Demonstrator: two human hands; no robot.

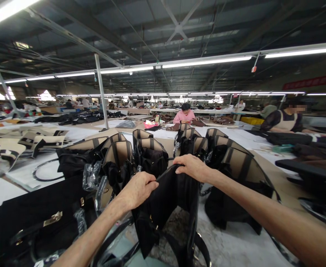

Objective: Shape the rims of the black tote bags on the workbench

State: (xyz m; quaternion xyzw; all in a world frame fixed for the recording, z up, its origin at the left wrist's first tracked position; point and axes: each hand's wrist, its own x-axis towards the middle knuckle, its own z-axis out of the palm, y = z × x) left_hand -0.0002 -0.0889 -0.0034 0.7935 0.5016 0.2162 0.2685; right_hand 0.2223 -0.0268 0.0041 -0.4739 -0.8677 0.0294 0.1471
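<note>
A black handbag (165, 196), folded into an upright bend, stands in front of me with its inner side facing me. My left hand (140, 188) pinches its top edge on the left, fingers closed. Farther along the same edge, my right hand (191, 167) grips near the corner, thumb below and fingers over the top. Black straps with gold-coloured rings hang from the bag's lower part. Around it stand several similar black bags with beige linings, such as one on the right (239, 165) and one on the left (118, 154).
A flat black bag with a gold-coloured clasp (52, 218) lies at the lower left. Beige and black pieces (7, 148) are spread on the white table at left. A person in pink (184, 115) sits across; another in an apron (283, 120) works at right. A metal post (101, 91) rises behind.
</note>
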